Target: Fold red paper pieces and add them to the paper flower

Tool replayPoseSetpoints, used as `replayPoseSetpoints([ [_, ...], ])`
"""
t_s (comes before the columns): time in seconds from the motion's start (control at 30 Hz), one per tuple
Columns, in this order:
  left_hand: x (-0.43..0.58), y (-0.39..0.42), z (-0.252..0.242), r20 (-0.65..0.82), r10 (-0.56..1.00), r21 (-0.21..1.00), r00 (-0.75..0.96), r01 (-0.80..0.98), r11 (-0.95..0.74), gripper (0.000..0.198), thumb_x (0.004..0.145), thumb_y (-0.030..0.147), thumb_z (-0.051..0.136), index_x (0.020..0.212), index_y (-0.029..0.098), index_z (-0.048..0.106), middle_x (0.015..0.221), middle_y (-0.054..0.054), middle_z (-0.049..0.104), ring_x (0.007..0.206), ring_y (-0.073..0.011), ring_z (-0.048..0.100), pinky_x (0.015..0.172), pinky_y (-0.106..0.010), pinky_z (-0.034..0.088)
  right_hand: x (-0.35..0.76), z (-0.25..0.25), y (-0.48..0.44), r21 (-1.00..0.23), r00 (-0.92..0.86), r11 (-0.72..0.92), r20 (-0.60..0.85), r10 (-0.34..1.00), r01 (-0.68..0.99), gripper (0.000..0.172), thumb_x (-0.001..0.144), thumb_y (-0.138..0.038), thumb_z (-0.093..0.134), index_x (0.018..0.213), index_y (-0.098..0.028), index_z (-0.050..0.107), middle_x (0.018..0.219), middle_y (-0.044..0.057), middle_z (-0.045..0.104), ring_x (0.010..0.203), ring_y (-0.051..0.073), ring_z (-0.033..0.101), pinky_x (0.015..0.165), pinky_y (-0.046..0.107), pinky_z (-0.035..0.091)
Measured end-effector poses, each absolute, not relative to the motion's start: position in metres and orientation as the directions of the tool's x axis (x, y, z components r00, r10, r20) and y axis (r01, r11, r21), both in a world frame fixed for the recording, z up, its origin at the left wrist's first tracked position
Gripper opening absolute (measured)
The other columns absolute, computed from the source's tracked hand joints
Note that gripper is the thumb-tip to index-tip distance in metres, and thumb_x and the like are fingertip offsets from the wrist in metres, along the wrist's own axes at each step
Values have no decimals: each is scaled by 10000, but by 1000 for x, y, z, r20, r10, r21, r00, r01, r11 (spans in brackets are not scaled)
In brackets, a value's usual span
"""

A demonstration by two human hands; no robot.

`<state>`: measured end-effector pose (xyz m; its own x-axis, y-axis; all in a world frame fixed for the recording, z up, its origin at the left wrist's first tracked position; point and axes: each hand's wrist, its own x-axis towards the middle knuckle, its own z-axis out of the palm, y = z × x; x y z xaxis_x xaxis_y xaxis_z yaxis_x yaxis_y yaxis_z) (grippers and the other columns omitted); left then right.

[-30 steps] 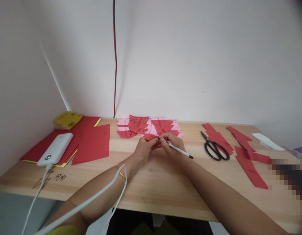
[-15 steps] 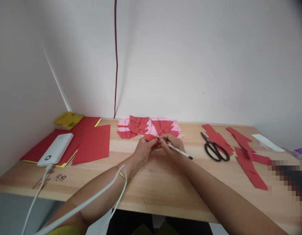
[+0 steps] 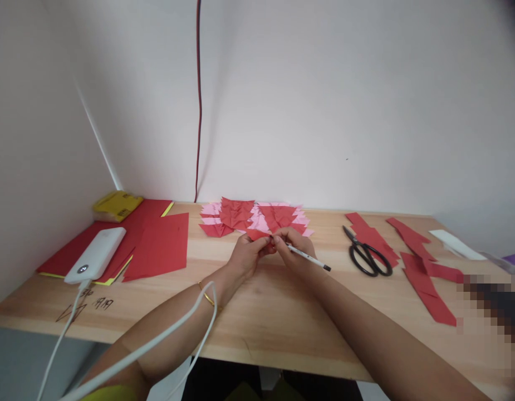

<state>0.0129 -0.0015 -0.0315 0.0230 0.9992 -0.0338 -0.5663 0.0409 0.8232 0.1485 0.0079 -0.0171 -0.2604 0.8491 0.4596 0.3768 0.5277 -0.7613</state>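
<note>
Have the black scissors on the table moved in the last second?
No. The scissors lie as before, blades across the same red strip on the table.

The pale wooden bench carries flat red paper sheets at the far left. At the far middle lies a cluster of folded red and pink pieces. Right of them lie black scissors, then cut red strips and a white slip. Pen scribbles mark the near left.
</note>
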Motion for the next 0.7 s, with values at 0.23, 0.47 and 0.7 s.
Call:
replayPoseSetpoints([
  [0.23,13,-2,-28,-45,998,809,35,-586,57,143,620,216,735,625,109,641,633,-33,649,620,-127,598,679,-299,493,147,-13,6,-801,-213,503,456,864,325,136,847,-309,486,822,-192,550,692,19,659,628,141,647,577,233,492],
  [0.47,12,-1,-29,-50,998,819,31,-570,59,129,628,206,723,639,108,641,637,-28,644,607,-120,590,686,-305,492,148,-15,8,-785,-233,510,454,860,351,119,839,-302,491,812,-205,554,686,19,660,615,145,635,569,241,483],
  [0.7,12,-1,-31,-34,999,823,26,-567,43,151,617,213,733,633,113,621,626,-14,631,599,-114,582,660,-292,487,148,-16,9,-768,-246,517,456,856,379,127,838,-299,487,806,-199,558,675,11,649,604,132,608,565,229,460],
])
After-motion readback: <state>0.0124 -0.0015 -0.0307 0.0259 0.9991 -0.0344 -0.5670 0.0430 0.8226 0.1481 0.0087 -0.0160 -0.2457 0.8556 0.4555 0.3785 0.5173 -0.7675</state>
